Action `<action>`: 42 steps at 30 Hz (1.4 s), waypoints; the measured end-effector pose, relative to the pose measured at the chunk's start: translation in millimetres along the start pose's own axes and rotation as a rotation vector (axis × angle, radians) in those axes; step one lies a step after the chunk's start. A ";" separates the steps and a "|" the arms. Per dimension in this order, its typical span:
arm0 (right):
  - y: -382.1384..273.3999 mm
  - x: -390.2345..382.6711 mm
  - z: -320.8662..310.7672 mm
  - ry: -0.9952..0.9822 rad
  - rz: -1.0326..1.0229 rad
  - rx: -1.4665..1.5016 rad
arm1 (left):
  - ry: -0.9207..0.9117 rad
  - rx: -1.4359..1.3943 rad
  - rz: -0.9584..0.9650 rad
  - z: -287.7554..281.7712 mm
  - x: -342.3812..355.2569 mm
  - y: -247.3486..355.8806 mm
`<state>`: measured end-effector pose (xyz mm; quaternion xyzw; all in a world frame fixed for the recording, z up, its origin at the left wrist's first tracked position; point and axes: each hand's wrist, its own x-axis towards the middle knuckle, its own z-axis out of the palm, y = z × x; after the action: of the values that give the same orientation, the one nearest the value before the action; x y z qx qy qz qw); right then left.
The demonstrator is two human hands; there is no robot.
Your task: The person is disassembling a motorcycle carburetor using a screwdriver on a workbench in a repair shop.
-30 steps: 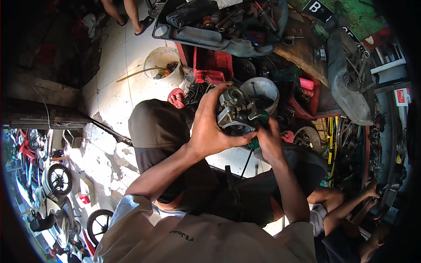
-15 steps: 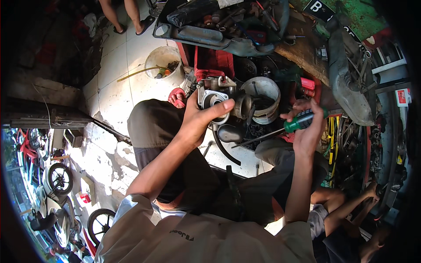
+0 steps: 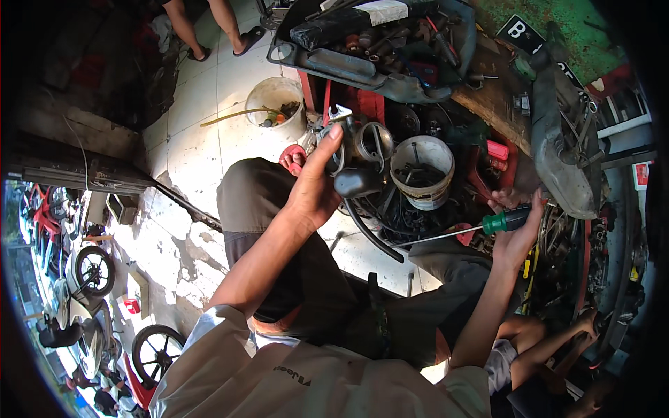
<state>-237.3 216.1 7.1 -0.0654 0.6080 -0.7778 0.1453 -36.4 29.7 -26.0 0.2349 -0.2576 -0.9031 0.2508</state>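
My left hand [image 3: 315, 187] is wrapped around a metal carburetor [image 3: 373, 142], its thumb pointing up along the near side. One round bore of the carburetor faces me, and a smooth black rounded part [image 3: 359, 182] sits below it. A black rubber hose [image 3: 373, 238] curves down beneath. Off to the right, my right hand [image 3: 517, 240] holds a screwdriver [image 3: 503, 221] by its green and black handle. Its long shaft points left, under the carburetor, apart from it as far as I can see. Part of the carburetor is hidden behind my left hand.
Ahead stand a white bucket [image 3: 422, 155] of metal parts and a paler bucket [image 3: 268, 94] with a stick. Behind them lies a dark tray [image 3: 327, 64] of tools. Another person's legs [image 3: 226, 28] show at the far left; someone else sits [image 3: 519, 348] at lower right.
My left hand has turned the carburetor, so a different round opening and the black part now face me. My right hand has moved slightly right and down with the screwdriver. The whole view has shifted.
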 end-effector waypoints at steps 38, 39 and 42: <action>21.8 -66.2 30.2 -0.631 -0.562 -0.276 | -0.446 -0.247 -0.329 -8.1 -3.2 -55.8; 26.1 -67.2 31.1 -0.623 -0.627 -0.301 | -0.445 -0.235 -0.345 -17.0 1.4 -58.3; 22.1 -69.9 27.3 -0.614 -0.623 -0.370 | -0.482 -0.457 -0.359 19.7 -7.8 -54.4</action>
<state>-160.1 207.3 -2.1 -0.4964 0.6167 -0.6076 0.0641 -59.4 81.4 -40.4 -0.0047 -0.0559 -0.9962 0.0664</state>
